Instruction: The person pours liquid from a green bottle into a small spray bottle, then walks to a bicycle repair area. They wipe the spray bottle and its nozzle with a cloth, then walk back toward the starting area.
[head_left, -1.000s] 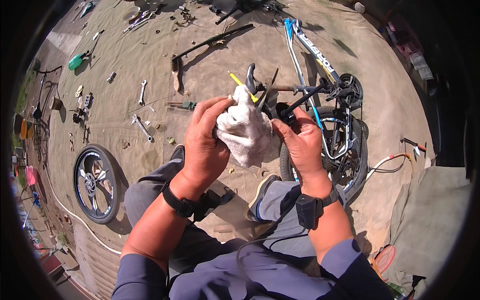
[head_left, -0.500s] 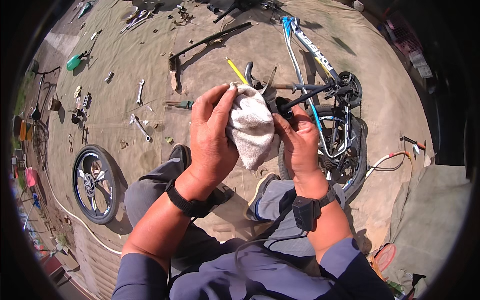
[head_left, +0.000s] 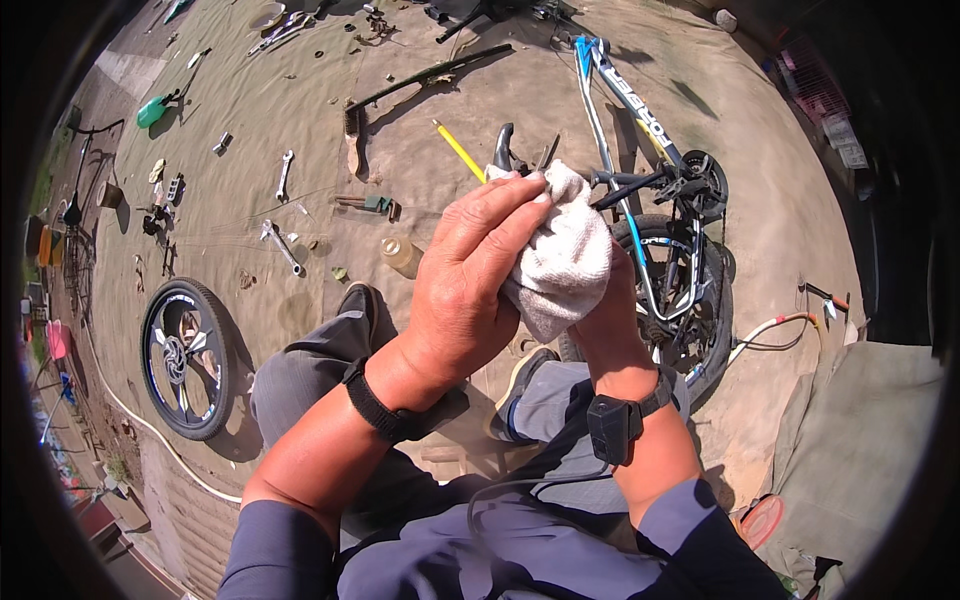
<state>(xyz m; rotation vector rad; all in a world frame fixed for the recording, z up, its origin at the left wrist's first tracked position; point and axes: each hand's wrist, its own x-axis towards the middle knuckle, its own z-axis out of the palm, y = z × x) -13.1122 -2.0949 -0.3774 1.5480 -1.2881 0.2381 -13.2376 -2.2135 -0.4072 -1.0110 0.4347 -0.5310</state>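
Observation:
My left hand [head_left: 462, 270] is closed on a white terry cloth [head_left: 566, 258], its fingers pressed over the top of it. Behind the cloth, my right hand [head_left: 612, 330] supports a black bicycle part; its fingers and most of the part are hidden now. The half-second-old view shows that part as dark and rounded, its exact kind unclear. Just beyond the cloth lie a yellow stick-like tool [head_left: 458, 150] and a black curved lever or handle [head_left: 503, 146]. To the right, a blue, white and black bicycle frame [head_left: 594, 110] lies with its rear wheel [head_left: 712, 345] attached.
A loose wheel [head_left: 185, 358] lies at left. Two wrenches [head_left: 285, 176], a wooden-handled brush [head_left: 353, 145], a hex key set [head_left: 375, 206] and a jar [head_left: 400, 257] lie on the ground cloth. A hose [head_left: 150, 450] runs along the left; a folded tarp [head_left: 860, 450] lies at right.
My left hand and the cloth have moved right, now covering the black part and my right hand's fingers. The jar and the end of the hex key set have come into sight.

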